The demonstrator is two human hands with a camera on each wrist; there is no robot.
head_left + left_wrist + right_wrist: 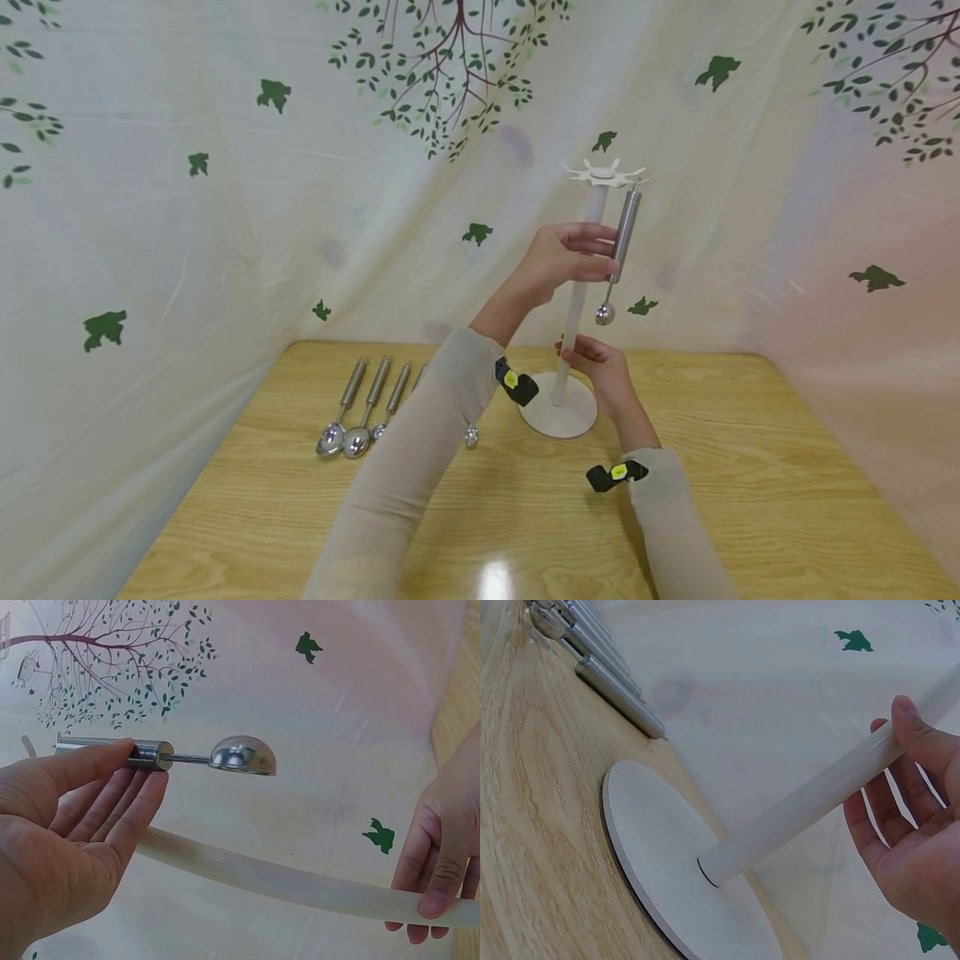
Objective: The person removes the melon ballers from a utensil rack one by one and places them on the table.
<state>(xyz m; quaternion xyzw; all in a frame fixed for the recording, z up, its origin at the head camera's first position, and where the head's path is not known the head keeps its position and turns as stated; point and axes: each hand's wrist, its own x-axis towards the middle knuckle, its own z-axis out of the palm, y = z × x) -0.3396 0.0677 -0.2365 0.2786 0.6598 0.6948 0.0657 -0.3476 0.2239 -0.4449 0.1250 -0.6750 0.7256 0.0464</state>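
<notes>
My left hand (566, 258) pinches the steel handle of a melon baller (627, 237) between thumb and fingers. Its small round bowl (244, 756) hangs at the lower end. The handle's top is at a hook of the white rack (603, 176) that crowns a utensil stand; whether it is hooked on cannot be told. Lower down, my right hand (603, 375) holds the stand's white pole (802, 799), thumb on one side and fingers on the other. The stand's round base (660, 847) rests on the table.
Several more steel scoops (356, 442) lie side by side on the wooden table (247, 508), left of the stand and partly behind my left forearm. A pale curtain (225, 250) with leaf prints rises behind the table.
</notes>
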